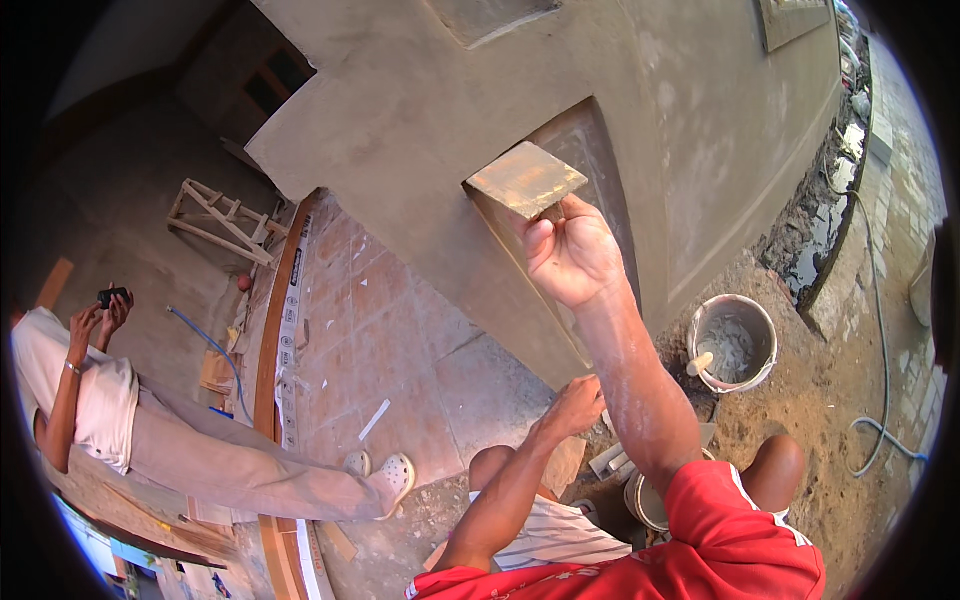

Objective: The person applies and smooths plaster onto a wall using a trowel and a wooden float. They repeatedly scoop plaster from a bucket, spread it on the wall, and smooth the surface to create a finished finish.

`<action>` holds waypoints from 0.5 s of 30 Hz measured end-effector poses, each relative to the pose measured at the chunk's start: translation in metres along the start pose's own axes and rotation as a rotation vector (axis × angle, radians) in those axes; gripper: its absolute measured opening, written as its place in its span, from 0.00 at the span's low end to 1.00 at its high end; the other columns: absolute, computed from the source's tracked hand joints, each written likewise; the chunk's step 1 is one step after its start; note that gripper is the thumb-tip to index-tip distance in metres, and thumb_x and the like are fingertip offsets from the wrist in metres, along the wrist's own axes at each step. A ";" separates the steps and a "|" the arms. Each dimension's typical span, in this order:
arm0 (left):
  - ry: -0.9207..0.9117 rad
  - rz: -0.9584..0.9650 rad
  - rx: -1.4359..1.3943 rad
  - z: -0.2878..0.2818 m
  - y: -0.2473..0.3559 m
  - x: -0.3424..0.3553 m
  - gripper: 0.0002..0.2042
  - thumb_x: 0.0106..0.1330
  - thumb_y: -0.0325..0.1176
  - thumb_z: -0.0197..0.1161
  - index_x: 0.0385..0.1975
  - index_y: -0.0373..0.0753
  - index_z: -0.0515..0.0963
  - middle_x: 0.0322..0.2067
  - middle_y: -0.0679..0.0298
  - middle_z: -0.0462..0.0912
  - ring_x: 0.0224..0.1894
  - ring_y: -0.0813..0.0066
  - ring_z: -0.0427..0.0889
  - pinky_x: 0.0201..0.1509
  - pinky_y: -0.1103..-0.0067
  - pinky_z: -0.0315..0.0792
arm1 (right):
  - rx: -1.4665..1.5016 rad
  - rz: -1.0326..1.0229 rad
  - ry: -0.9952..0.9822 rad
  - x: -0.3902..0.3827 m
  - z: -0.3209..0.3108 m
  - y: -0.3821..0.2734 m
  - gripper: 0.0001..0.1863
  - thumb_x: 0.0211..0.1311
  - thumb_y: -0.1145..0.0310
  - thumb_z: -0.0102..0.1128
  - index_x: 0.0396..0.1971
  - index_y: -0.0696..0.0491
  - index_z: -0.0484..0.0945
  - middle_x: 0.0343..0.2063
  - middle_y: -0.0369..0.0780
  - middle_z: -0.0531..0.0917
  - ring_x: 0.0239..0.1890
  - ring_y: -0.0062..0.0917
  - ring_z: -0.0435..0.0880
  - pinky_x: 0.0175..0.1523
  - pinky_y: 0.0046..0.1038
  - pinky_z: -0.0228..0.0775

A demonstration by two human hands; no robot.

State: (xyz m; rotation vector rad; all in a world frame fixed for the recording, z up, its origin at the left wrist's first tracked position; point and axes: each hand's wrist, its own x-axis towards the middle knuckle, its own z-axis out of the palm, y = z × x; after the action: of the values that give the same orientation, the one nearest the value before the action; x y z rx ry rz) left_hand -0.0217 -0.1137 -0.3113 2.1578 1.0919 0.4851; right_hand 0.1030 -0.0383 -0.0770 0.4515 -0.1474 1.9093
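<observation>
My right hand [578, 258] is raised in front of the plastered wall [400, 130], its fingers closed around the grip of a plastering float [527, 180]. The float has a flat, four-cornered face with brownish smears, and my hand hides its handle. Its face overlaps the upper part of a recessed panel [590, 150]; I cannot tell whether it touches the wall. Lower down, my left hand [577, 405] is closed close to the bottom edge of the wall. Whatever its fingers may hold is hidden.
A bucket [770, 350] of grey mix with a handle sticking out stands at right. Another bucket [640, 500] is beside my legs. A person [90, 400] stands at left holding a small black device. A hose [880, 400] and wooden trestle [225, 220] lie farther out.
</observation>
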 end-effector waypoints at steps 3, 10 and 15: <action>0.067 0.051 -0.024 -0.002 0.009 -0.001 0.10 0.62 0.29 0.54 0.36 0.27 0.74 0.34 0.41 0.79 0.40 0.40 0.79 0.44 0.60 0.71 | 0.015 -0.030 0.010 0.002 0.003 0.001 0.15 0.75 0.69 0.41 0.48 0.64 0.72 0.41 0.45 0.79 0.39 0.29 0.83 0.35 0.18 0.86; -0.087 -0.052 0.098 -0.010 0.012 0.000 0.16 0.64 0.31 0.57 0.49 0.29 0.75 0.34 0.46 0.81 0.37 0.48 0.80 0.45 0.64 0.73 | 0.088 -0.087 -0.001 0.007 0.010 -0.029 0.13 0.74 0.71 0.43 0.47 0.66 0.72 0.38 0.45 0.76 0.36 0.28 0.81 0.36 0.17 0.87; -0.142 -0.198 0.029 -0.027 0.041 -0.003 0.19 0.65 0.34 0.60 0.53 0.30 0.75 0.34 0.49 0.82 0.36 0.57 0.81 0.45 0.65 0.73 | 0.035 -0.099 -0.015 0.001 0.002 -0.042 0.13 0.73 0.71 0.44 0.45 0.65 0.74 0.38 0.45 0.78 0.35 0.27 0.82 0.36 0.18 0.86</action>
State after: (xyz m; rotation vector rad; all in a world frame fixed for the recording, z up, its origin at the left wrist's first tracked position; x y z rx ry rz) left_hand -0.0159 -0.1234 -0.2629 2.0474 1.2225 0.2240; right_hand 0.1417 -0.0224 -0.0790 0.4883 -0.1005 1.8142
